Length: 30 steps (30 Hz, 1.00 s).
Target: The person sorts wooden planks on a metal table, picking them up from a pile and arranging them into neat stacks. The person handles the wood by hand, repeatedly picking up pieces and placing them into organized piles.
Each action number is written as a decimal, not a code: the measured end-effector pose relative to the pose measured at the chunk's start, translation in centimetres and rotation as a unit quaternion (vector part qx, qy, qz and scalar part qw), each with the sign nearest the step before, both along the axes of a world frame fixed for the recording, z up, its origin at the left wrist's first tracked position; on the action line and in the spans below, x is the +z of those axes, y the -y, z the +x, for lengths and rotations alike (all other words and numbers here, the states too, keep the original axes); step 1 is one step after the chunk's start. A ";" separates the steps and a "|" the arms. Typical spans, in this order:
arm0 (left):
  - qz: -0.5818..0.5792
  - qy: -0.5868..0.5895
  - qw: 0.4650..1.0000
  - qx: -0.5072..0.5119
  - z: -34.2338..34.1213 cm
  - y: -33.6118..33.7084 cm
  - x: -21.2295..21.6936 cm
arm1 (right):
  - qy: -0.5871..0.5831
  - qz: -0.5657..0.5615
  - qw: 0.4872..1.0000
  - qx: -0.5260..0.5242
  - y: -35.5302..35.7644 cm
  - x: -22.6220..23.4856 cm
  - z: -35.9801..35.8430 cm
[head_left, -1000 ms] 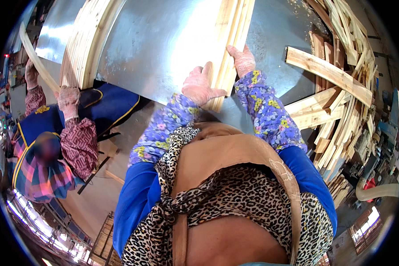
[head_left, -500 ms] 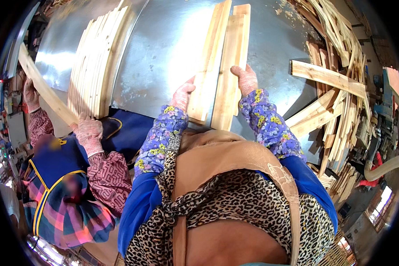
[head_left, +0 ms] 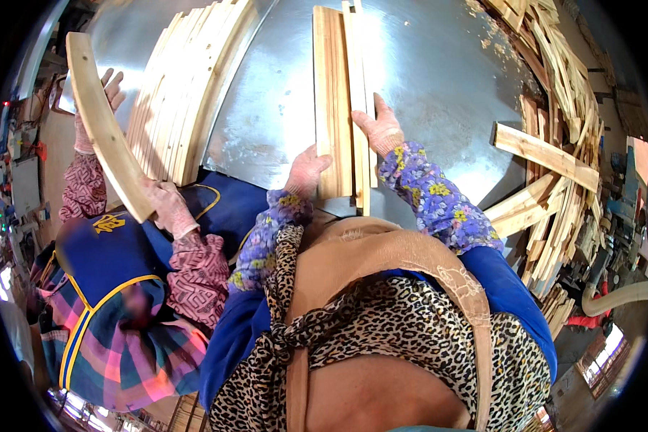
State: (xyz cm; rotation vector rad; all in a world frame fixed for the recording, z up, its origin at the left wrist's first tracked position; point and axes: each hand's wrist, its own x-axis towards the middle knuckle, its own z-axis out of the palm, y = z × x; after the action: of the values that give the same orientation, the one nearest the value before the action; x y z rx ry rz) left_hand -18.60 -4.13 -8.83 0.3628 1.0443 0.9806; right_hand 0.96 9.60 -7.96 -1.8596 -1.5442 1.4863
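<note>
Light wooden boards lie lengthwise on the metal table in front of me. The wide left board (head_left: pixel 333 108) shows its broad grained face. Narrower strips (head_left: pixel 360 155), which look like boards turned on edge, run close along its right side. My left hand (head_left: pixel 309 171), in a pale pinkish glove, is closed on the left board near its close end, thumb on top. My right hand (head_left: pixel 380 128), gloved alike, rests at the right side of the strips. Its thumb reaches over them and its index finger stretches forward; the other fingers are hidden.
At my left a co-worker holds a long board (head_left: pixel 97 119) beside a row of stacked boards (head_left: pixel 187 90) on the metal table (head_left: pixel 266 93). To my right lies a jumbled pile of strips (head_left: pixel 565 194), with one board (head_left: pixel 543 155) jutting over the table. Sawdust (head_left: pixel 493 36) lies at the far right.
The right board has gone from lying flat to showing narrow edges beside the left one. My right hand has loosened and shifted left. The co-worker's far hand has opened off their board.
</note>
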 end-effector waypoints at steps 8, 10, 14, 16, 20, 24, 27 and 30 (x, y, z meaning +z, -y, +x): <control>0.055 -0.066 0.993 0.081 -8.1 -5.1 8.3 | -0.105 -0.044 0.991 0.068 -0.4 3.3 -11.6; 0.063 -0.052 0.989 0.125 -8.4 -8.0 10.6 | -0.127 -0.038 0.982 0.137 -0.3 3.1 -15.9; 0.043 -0.097 0.990 0.090 -11.2 -16.1 10.8 | -0.116 -0.016 0.936 0.333 -1.5 2.2 -22.0; -0.042 -0.411 0.905 0.103 -11.3 -22.4 10.3 | -0.104 -0.017 0.901 0.422 -2.9 1.8 -22.5; 0.169 -0.361 0.917 0.006 -28.7 -39.1 1.6 | -0.194 -0.064 0.896 0.394 -2.9 -2.5 -16.5; 0.204 -0.469 0.859 0.009 -37.6 -56.1 9.6 | -0.147 -0.011 0.979 0.141 -3.6 -5.0 -0.6; 0.324 -0.724 0.609 -0.032 -37.9 -60.7 11.8 | 0.003 0.064 0.960 -0.272 -0.5 -3.2 14.1; 0.361 -0.624 0.689 -0.078 -18.5 -56.7 7.5 | 0.159 0.144 0.780 -0.588 1.6 2.0 27.8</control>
State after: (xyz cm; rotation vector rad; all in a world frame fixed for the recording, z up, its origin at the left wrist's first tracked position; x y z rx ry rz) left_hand -37.06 52.55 -1.31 1.9594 1.7308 0.8971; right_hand 28.74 7.97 -5.94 -2.2011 -0.3435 0.3353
